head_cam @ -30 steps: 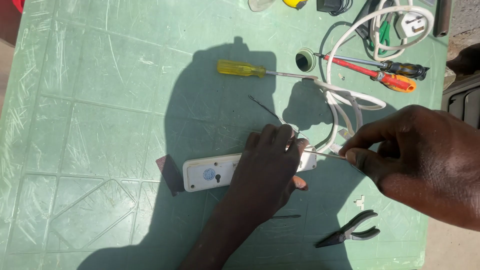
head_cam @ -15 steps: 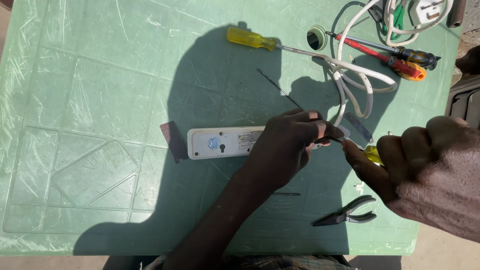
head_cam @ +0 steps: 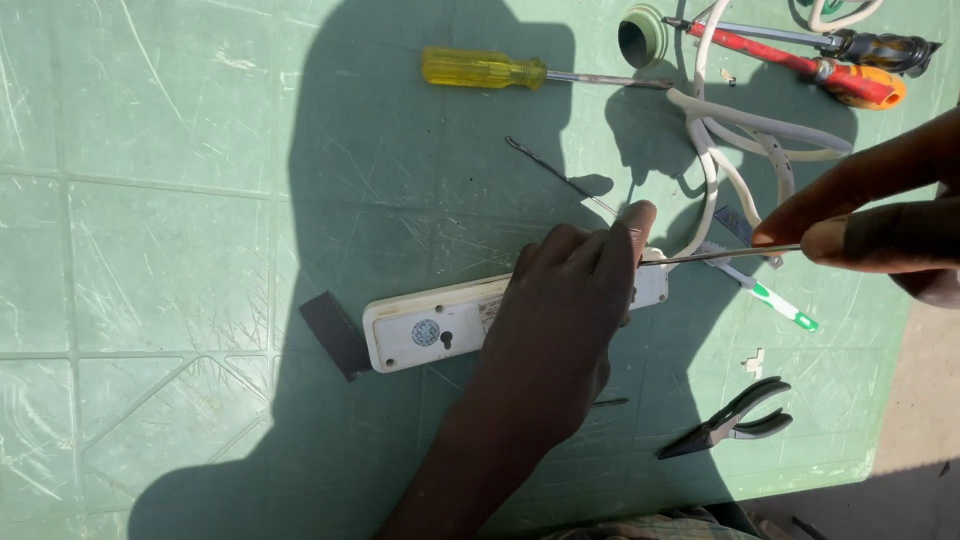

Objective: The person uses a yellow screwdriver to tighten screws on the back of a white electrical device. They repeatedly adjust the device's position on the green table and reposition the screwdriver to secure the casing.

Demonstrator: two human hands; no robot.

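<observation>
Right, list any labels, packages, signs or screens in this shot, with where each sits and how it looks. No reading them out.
Round sticker: on the white power strip, near its left end; small disc, dark print on pale ground.
Rectangular label: on the same strip, right of the sticker, partly hidden by the left hand; pale with dark print.
No packages, signs or screens in view.

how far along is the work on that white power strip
Early, it seems. The white power strip lies back side up on the green table, its casing closed as far as can be seen. In hand: the left hand pins it while the right hand drives a thin screwdriver shaft into its cable end. Opening it looks not yet done.
</observation>
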